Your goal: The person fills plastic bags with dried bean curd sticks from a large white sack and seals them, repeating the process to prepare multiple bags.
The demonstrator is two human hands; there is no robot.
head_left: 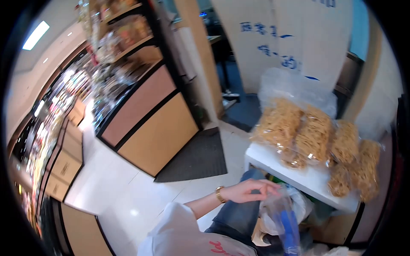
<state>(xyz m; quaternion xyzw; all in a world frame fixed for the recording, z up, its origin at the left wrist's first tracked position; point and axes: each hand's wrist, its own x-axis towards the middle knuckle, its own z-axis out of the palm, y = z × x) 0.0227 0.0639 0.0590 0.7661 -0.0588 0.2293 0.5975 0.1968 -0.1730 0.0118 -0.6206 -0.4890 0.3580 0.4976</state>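
My left hand (pixel 250 190), with a gold band at the wrist, reaches out over my jeans leg. Its fingers pinch the upper end of a clear plastic bag (pixel 277 209) with blue marks on it, which hangs down in front of my lap. Beyond it, several clear packs of pale yellow, noodle-like strips (pixel 314 133) lie on a white table (pixel 265 158). Some packs hang over its near edge. My right hand is outside the picture.
Behind the packs stands a white board (pixel 273 51) with blue handwriting. A crumpled white plastic bag (pixel 301 205) sits beneath the table edge. To the left are a dark floor mat (pixel 194 160) and a wooden display shelf (pixel 158 123) with packaged goods.
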